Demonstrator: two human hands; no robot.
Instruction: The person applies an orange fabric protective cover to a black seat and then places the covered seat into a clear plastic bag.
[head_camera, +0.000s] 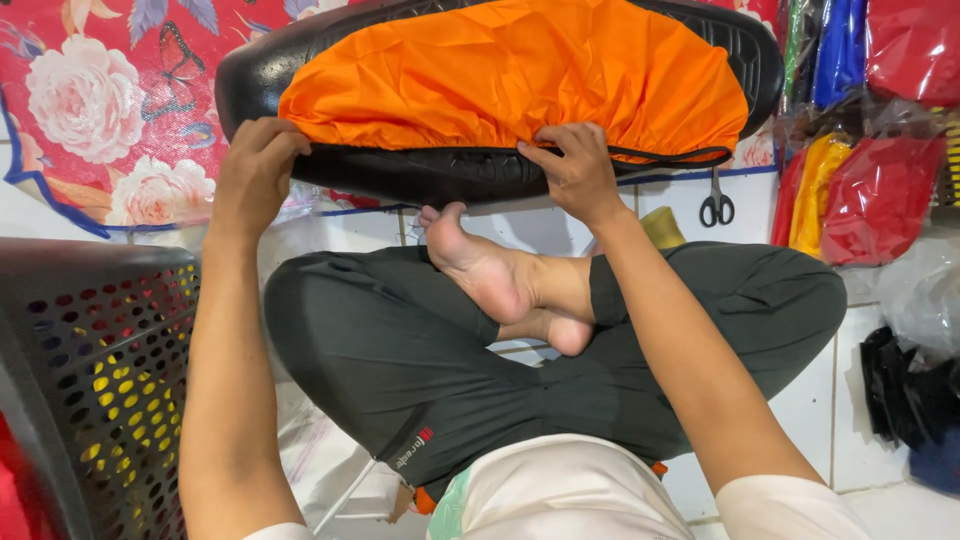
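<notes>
The person sits cross-legged on the white tiled floor (860, 400), a dark holey basket (90, 360) near the left knee. Past the bare feet lies a black motorbike seat (420, 170). The left hand (255, 165) curls tight on its left end to keep it steady — the right hand (575, 165) pinches the hem of the orange seat cover (520, 70). Scissors (715, 205) lie farther right.

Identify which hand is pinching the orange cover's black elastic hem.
The right hand: its fingers pinch the hem of the orange cover, while the left hand grips the black seat's end.
</notes>
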